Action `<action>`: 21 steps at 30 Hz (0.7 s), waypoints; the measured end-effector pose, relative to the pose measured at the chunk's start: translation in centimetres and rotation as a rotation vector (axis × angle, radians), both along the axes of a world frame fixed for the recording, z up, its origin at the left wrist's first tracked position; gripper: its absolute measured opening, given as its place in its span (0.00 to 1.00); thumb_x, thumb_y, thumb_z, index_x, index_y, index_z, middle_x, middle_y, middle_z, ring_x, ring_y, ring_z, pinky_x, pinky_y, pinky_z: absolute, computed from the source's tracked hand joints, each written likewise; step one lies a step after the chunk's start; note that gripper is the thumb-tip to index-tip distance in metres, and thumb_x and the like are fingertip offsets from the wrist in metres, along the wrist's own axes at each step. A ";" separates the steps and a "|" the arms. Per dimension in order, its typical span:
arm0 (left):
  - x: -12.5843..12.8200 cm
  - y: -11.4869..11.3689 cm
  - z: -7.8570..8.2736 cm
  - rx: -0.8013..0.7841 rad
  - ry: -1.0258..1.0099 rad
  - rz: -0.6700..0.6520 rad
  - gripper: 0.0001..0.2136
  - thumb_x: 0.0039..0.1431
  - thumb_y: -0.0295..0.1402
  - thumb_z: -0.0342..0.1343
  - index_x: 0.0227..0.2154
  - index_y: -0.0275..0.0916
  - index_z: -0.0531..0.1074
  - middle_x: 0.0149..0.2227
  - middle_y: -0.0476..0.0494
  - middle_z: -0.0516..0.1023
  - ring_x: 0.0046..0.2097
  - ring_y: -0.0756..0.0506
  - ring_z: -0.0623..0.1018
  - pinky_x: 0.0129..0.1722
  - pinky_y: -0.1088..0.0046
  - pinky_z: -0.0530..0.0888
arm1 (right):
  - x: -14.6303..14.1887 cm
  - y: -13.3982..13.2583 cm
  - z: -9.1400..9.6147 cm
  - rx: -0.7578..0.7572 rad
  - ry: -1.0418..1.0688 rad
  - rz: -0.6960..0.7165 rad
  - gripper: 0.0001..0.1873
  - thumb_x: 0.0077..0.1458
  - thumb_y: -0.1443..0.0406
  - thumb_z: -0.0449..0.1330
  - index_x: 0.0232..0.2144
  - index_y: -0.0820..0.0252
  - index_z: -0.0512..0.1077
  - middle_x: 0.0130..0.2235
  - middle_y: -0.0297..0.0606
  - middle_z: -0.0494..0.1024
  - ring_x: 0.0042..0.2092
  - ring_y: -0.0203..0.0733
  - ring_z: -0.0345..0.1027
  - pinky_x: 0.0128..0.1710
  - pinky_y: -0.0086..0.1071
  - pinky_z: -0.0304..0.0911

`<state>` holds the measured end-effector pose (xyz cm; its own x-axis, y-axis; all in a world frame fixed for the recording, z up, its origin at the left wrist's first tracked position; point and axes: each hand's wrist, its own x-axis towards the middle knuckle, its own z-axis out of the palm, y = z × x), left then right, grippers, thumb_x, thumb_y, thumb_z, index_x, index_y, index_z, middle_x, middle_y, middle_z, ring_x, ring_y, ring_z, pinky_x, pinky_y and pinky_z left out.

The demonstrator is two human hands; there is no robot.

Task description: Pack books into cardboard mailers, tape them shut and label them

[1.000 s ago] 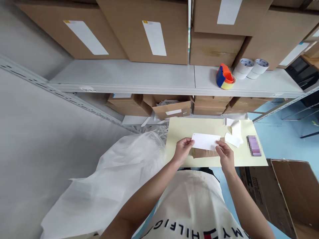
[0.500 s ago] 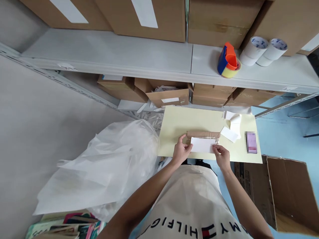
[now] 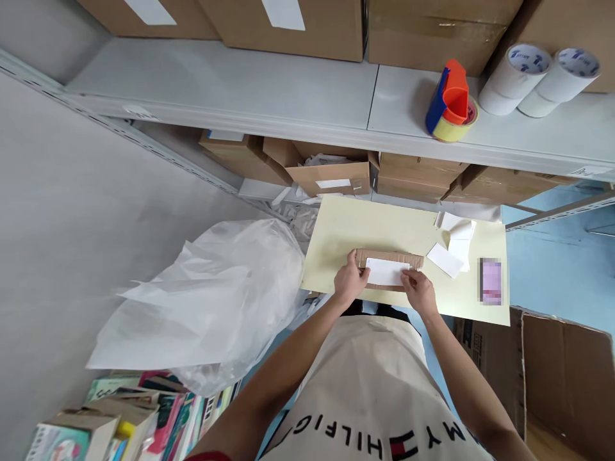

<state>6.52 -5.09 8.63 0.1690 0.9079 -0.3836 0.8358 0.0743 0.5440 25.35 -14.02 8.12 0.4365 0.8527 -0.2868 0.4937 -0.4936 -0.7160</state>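
In the head view, the person's 2 hands meet over a brown package (image 3: 390,255) lying on the pale yellow surface (image 3: 369,224), a little right of the frame's centre. A white label (image 3: 385,271) lies across the package, between the hands. The left hand (image 3: 350,280) grips the package's left end, its thumb at the label's left edge. The right hand (image 3: 420,291) pinches the label's right end between thumb and fingers. Whether the label is stuck down, I cannot tell.

Right of the hands, on the same surface, a small white card (image 3: 445,259) lies against crumpled white paper (image 3: 460,246). Near the surface's right edge is a purple item (image 3: 491,282), blurred into blocks.

Across the top of the frame runs a grey shelf (image 3: 230,77) carrying cardboard boxes (image 3: 293,32). At its upper right stand an orange and blue tape dispenser (image 3: 455,96) and, beside it, 2 stacks of white tape rolls (image 3: 512,83). Below the shelf, near the centre, a carton with its flaps open (image 3: 336,173) holds white material.

White plastic sheeting (image 3: 206,294) bulges left of the surface, with books (image 3: 168,416) at the lower left. A large empty-looking carton (image 3: 567,378) occupies the lower right corner.
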 end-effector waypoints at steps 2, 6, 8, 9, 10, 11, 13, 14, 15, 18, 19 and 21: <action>0.1 0.5 0.5 -0.002 0.130 -0.054 0.34 0.58 0.37 0.55 0.64 0.30 0.52 0.33 0.37 0.82 0.41 0.36 0.82 0.36 0.66 0.73 | 0.2 0.0 0.4 -0.056 -0.101 0.080 0.18 0.58 0.53 0.54 0.40 0.52 0.79 0.42 0.43 0.79 0.39 0.48 0.73 0.41 0.42 0.65; -0.2 1.2 1.9 0.015 0.270 -0.156 0.35 0.58 0.41 0.55 0.64 0.28 0.54 0.35 0.32 0.81 0.41 0.33 0.81 0.40 0.61 0.73 | 0.4 0.2 1.6 -0.074 -0.337 0.234 0.20 0.61 0.52 0.51 0.43 0.51 0.79 0.41 0.47 0.78 0.42 0.54 0.72 0.44 0.47 0.63; -0.3 1.1 2.3 0.122 0.243 -0.240 0.33 0.59 0.41 0.54 0.64 0.30 0.56 0.41 0.29 0.81 0.46 0.33 0.80 0.45 0.58 0.73 | 0.2 0.4 1.7 0.026 -0.431 0.358 0.24 0.61 0.50 0.51 0.49 0.55 0.76 0.48 0.51 0.77 0.50 0.58 0.69 0.48 0.50 0.61; -0.4 1.0 2.4 0.201 0.195 -0.325 0.32 0.59 0.41 0.54 0.63 0.31 0.58 0.47 0.28 0.79 0.50 0.33 0.78 0.49 0.57 0.71 | 0.0 0.4 1.7 0.081 -0.460 0.438 0.27 0.62 0.50 0.50 0.54 0.57 0.73 0.54 0.53 0.74 0.55 0.59 0.66 0.52 0.51 0.59; -0.4 0.8 2.3 0.276 0.132 -0.436 0.31 0.59 0.41 0.54 0.63 0.32 0.59 0.53 0.27 0.75 0.55 0.33 0.74 0.54 0.56 0.68 | -0.1 0.4 1.5 0.121 -0.478 0.521 0.29 0.63 0.50 0.48 0.59 0.58 0.68 0.60 0.53 0.69 0.60 0.60 0.61 0.56 0.51 0.57; -0.5 0.7 2.1 0.331 0.071 -0.556 0.31 0.59 0.42 0.54 0.63 0.34 0.59 0.59 0.28 0.70 0.60 0.33 0.69 0.59 0.55 0.64 | -0.2 0.3 1.2 0.140 -0.491 0.595 0.31 0.64 0.50 0.46 0.62 0.60 0.63 0.64 0.52 0.64 0.64 0.58 0.56 0.59 0.51 0.53; -0.9 0.4 1.3 0.362 0.017 -0.736 0.32 0.60 0.44 0.53 0.64 0.36 0.57 0.66 0.31 0.60 0.66 0.35 0.60 0.65 0.53 0.55 | -0.4 -0.2 0.6 0.122 -0.542 0.653 0.34 0.65 0.51 0.43 0.67 0.61 0.53 0.67 0.50 0.57 0.67 0.57 0.50 0.63 0.53 0.45; -1.2 0.3 0.8 0.352 0.031 -0.772 0.33 0.60 0.44 0.53 0.65 0.36 0.56 0.67 0.31 0.57 0.68 0.35 0.57 0.66 0.51 0.51 | -0.4 -0.5 0.3 0.097 -0.586 0.629 0.35 0.65 0.51 0.42 0.68 0.62 0.50 0.68 0.51 0.56 0.68 0.57 0.48 0.64 0.55 0.42; -1.6 0.2 0.4 0.343 0.056 -0.786 0.34 0.60 0.46 0.53 0.66 0.36 0.54 0.68 0.31 0.55 0.69 0.34 0.55 0.66 0.49 0.49 | -0.5 -0.9 0.1 0.074 -0.633 0.589 0.36 0.65 0.50 0.42 0.68 0.63 0.47 0.68 0.52 0.55 0.68 0.59 0.46 0.64 0.58 0.39; -2.7 0.0 -0.8 0.349 0.042 -0.898 0.38 0.58 0.51 0.53 0.67 0.38 0.53 0.69 0.31 0.53 0.70 0.32 0.52 0.66 0.45 0.45 | -1.1 -2.0 -0.5 0.063 -0.711 0.593 0.40 0.64 0.48 0.44 0.69 0.65 0.44 0.69 0.53 0.50 0.70 0.61 0.41 0.65 0.60 0.35; -3.1 0.0 -1.0 0.356 0.010 -0.955 0.37 0.58 0.52 0.53 0.66 0.40 0.54 0.69 0.33 0.54 0.70 0.33 0.52 0.66 0.45 0.45 | -1.3 -2.4 -0.7 0.070 -0.709 0.647 0.40 0.64 0.48 0.44 0.69 0.64 0.43 0.69 0.51 0.49 0.70 0.60 0.41 0.66 0.58 0.35; -3.9 0.0 -1.4 0.363 -0.033 -1.019 0.35 0.59 0.50 0.53 0.66 0.43 0.55 0.68 0.36 0.55 0.69 0.35 0.54 0.66 0.45 0.45 | -1.7 -3.1 -1.1 0.062 -0.702 0.715 0.39 0.64 0.49 0.43 0.70 0.62 0.42 0.69 0.47 0.50 0.70 0.56 0.43 0.67 0.54 0.38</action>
